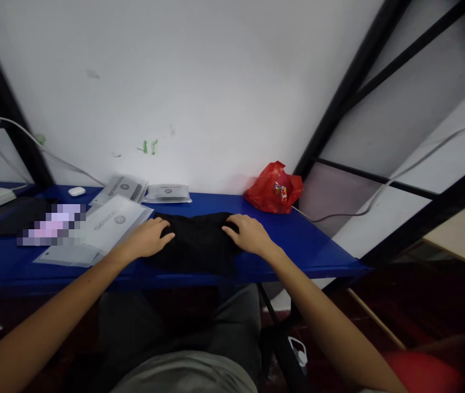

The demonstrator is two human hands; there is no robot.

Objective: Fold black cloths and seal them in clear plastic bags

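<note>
A black garment (197, 240) lies flat on the blue surface (306, 240), directly in front of the person and near the front edge, and both hands press down on it: the left hand (148, 238) on its left border, the right hand (248, 233) on its upper right part. The fingers of both hands are stretched out and lie loose on the cloth, not clenched and not pinching any fold. As a judgement, the cloth looks already gathered into a compact, roughly rectangular bundle and is being smoothed, so the folding seems partly done (how many layers lie under the top one cannot be told, the fabric being too dark), and packing it is not begun. Its long axis runs left to right, parallel to the front edge of the surface, with no clear collar or hem to show which end is which. Grey printed packaging bags (107, 224) lie just left of it, a red plastic bag (273, 188) behind to the right, by the wall
</note>
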